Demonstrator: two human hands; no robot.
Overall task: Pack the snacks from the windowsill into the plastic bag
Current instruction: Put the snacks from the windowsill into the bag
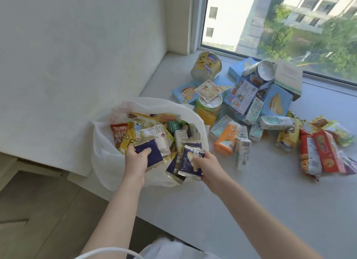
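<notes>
**Snacks part packed, a packet in each grip**

Bag (104, 162), white and thin, sits open at the windowsill's (251, 200) near-left edge, its mouth facing up. Packets and small cartons already fill it.

Left grip (135, 159) clasps one navy packet (149, 152) with gold edges, thumb across its face, over the bag's mouth at about 6 o'clock. Right grip (209, 168) pinches a fan of similar navy packets (190, 167) by their right edge. These hang over the bag's rim at about 4 o'clock. How many are in the fan I cannot tell.

More snacks lie loose on the sill at 2 to 3 o'clock from the bag:
- A yellow tub (206, 65) lies on its side at the far end, by the window frame.
- A green can (209, 107) stands just beside the bag's rim, a flat sachet (207, 89) on top of it.
- A tilted can (258, 73) rests on blue boxes (278, 102).
- An orange pack (226, 139) and small cartons (242, 152) lie nearest the right grip.
- Red packs (326, 152) lie at the pile's 4 o'clock, well apart from the bag.
</notes>
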